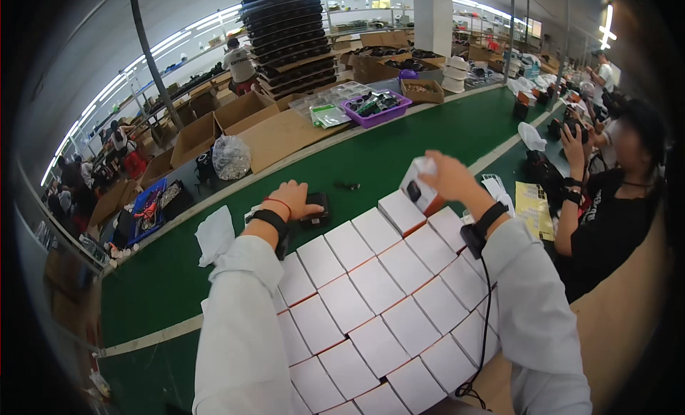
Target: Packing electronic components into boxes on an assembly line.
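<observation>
Here, right grip (453,178) clasps white box (414,186); left grip (288,201) (hold unclear) touches black object (320,200).

Left hand (291,199) and right hand (457,179) extend forward, fingers (434,160) bent

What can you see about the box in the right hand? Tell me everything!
The box looks like cardboard, mostly white, with orange low on its side and a dark patch, perhaps a picture, on one face. It is tilted, at the far edge of the white-topped boxes. The right hand grips its upper right part. Whether it touches its neighbours is hard to tell.
</observation>
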`<state>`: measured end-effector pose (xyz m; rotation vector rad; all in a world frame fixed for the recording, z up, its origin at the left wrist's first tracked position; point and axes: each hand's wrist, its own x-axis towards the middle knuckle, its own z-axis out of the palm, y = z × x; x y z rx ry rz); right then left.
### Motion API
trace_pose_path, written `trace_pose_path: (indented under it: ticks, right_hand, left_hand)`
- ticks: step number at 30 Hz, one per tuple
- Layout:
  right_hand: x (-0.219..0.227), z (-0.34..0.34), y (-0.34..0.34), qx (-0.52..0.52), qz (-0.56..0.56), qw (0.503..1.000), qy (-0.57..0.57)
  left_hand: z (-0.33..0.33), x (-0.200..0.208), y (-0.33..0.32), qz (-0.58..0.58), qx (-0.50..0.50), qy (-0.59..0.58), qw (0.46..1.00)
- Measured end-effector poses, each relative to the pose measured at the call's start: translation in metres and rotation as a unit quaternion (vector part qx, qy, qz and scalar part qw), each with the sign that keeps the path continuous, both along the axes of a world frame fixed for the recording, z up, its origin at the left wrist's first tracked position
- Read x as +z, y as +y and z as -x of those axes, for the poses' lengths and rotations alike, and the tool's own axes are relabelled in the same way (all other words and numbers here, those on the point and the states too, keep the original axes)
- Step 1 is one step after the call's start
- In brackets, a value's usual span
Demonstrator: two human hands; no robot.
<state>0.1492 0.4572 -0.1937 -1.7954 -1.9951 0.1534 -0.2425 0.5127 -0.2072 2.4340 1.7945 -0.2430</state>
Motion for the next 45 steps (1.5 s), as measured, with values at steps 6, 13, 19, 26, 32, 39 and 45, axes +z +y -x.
trace_pose_path:
  ticks: [6, 13, 19, 26, 32, 39, 45]
  right_hand:
    - [0.083, 0.009, -0.054, 0.032, -0.159, 0.98, 0.117]
    - [0.103, 0.13, -0.091, 0.21, -0.088, 0.942, 0.247]
    - [0.136, 0.188, -0.084, 0.482, 0.033, 0.865, 0.133]
    - [0.084, 0.259, -0.044, 0.504, 0.224, 0.759, 0.346]
    - [-0.005, 0.288, -0.004, 0.164, 0.179, 0.811, 0.532]
    - [-0.042, 0.301, -0.016, 0.208, 0.244, 0.763, 0.562]
    - [-0.026, 0.293, -0.004, 0.508, -0.204, 0.788, 0.28]
  left_hand:
    - [-0.066, 0.074, -0.093, -0.197, -0.245, -0.331, 0.89]
    - [-0.056, 0.105, -0.165, -0.18, -0.126, -0.472, 0.854]
    - [0.065, 0.078, -0.167, 0.165, -0.078, -0.803, 0.568]
    - [0.125, 0.091, -0.171, 0.175, 0.042, -0.804, 0.567]
    - [0.078, 0.07, -0.157, -0.257, 0.058, -0.228, 0.937]
    - [0.064, 0.043, -0.103, -0.165, 0.146, -0.199, 0.955]
    - [0.14, 0.023, -0.11, -0.08, -0.044, -0.459, 0.884]
